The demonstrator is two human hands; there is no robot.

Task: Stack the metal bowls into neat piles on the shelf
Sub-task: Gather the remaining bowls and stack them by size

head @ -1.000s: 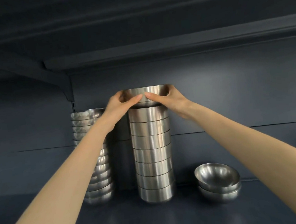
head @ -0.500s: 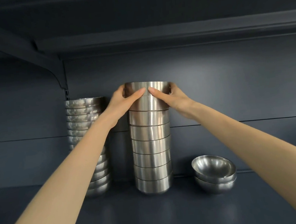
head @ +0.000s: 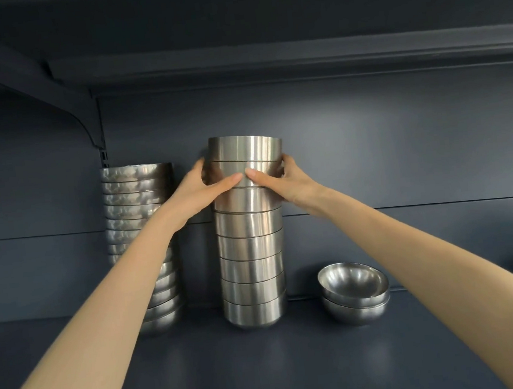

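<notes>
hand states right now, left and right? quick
Left hand: grips the middle bowl stack near its top, thumb across the front.
Right hand: grips the same stack from the opposite side.

Near the front the shelf [head: 266, 375] is open, as it is right of the bowl pair [head: 354, 297]. The left hand [head: 198, 189] fills the narrow gap between the left stack [head: 138, 199] and the middle stack [head: 250, 257]. A wider gap separates the middle stack from the pair. Open room tops both stacks under the upper shelf [head: 267, 58].
</notes>
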